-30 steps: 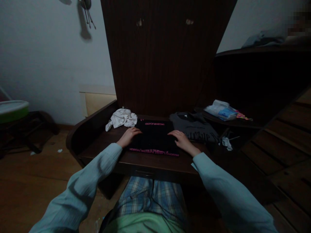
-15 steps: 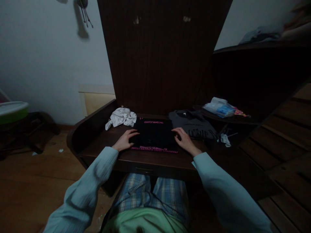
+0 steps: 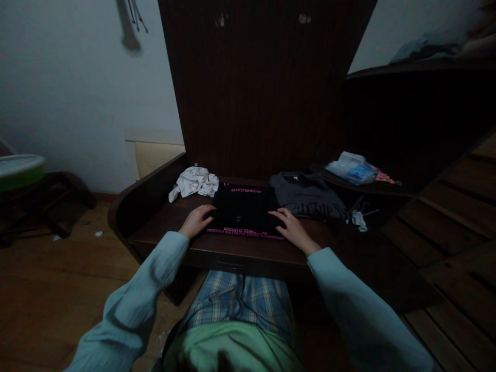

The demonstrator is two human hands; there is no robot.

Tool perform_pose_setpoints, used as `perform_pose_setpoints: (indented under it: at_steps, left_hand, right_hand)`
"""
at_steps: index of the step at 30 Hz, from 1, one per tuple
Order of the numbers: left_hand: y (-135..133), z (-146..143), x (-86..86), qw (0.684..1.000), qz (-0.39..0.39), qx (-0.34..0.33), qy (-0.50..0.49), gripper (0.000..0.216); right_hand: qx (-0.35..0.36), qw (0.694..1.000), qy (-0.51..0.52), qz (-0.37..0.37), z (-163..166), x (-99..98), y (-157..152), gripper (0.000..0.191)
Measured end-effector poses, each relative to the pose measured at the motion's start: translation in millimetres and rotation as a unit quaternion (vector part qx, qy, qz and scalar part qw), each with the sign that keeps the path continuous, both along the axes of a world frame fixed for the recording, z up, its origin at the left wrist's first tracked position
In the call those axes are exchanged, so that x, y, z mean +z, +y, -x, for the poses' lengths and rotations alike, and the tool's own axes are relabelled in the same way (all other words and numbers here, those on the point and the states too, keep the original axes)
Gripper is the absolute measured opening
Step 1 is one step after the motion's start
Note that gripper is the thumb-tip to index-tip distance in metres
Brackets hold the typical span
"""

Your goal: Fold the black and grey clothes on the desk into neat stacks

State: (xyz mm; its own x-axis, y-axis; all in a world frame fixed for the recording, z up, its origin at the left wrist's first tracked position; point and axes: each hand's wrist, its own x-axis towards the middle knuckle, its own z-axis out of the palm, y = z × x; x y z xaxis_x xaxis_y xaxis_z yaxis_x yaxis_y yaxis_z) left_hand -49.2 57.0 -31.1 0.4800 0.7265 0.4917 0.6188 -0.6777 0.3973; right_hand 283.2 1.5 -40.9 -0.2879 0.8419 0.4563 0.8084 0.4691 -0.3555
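A folded black T-shirt (image 3: pixel 248 204) with pink lettering lies on the dark wooden desk (image 3: pixel 155 230) in front of me. My left hand (image 3: pixel 197 221) rests at its left edge, fingers and thumb apart. On the opposite edge, my right hand (image 3: pixel 293 230) has its fingers stretched over the black cloth and the thumb spread away. Neither hand lifts the shirt. To the right lies a dark grey T-shirt (image 3: pixel 306 192) with black print, laid flat. A crumpled white cloth (image 3: pixel 196 182) sits behind my left hand.
A plastic packet (image 3: pixel 351 168) lies on a small side shelf at the right, with a crumpled wrapper (image 3: pixel 359 221) below it. The desk has a raised side panel (image 3: pixel 145 186) on the left. A green and white tub (image 3: pixel 21 173) stands on a stool at far left.
Both hands have drawn slightly inward and toward me along the shirt's sides. The front layer seems pulled a little nearer, showing more pink lettering. The head view has tilted down slightly.
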Motion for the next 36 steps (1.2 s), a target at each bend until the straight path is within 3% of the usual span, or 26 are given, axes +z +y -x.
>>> perform_pose_setpoints:
  at_steps: [3,10,17,22,27,31,36]
  left_hand:
    - [-4.0,0.1,1.6,0.999,-0.042,0.003,-0.018,0.023]
    - [-11.4,-0.3,0.1,0.987,-0.131,0.037,-0.084,0.026]
    - [-15.5,-2.3,6.2,0.994,-0.024,-0.049,-0.09,0.029]
    - [-16.5,-3.4,10.6,0.979,0.119,-0.025,-0.164,0.03]
    - [-18.0,-4.2,9.2,0.954,0.216,-0.028,-0.204,0.041]
    - [-15.3,-3.7,4.8,0.936,0.247,-0.056,-0.243,0.044]
    - [-9.3,-2.3,-1.0,0.923,0.261,-0.083,-0.269,0.052]
  right_hand:
    - [0.005,1.0,0.018,-0.017,-1.6,-2.4,3.9,0.04]
    - [-0.026,0.983,0.177,-0.036,1.5,-2.6,3.9,0.036]
    - [0.01,0.945,0.313,0.094,1.3,-0.3,3.4,0.046]
    - [0.029,0.922,0.353,0.155,-0.9,2.0,-3.9,0.034]
    - [-0.029,0.88,0.414,0.231,-4.8,-2.2,-5.0,0.028]
    - [-0.081,0.857,0.444,0.248,-1.3,-3.6,0.0,0.039]
    - [-0.059,0.856,0.438,0.269,5.5,2.6,-3.2,0.063]
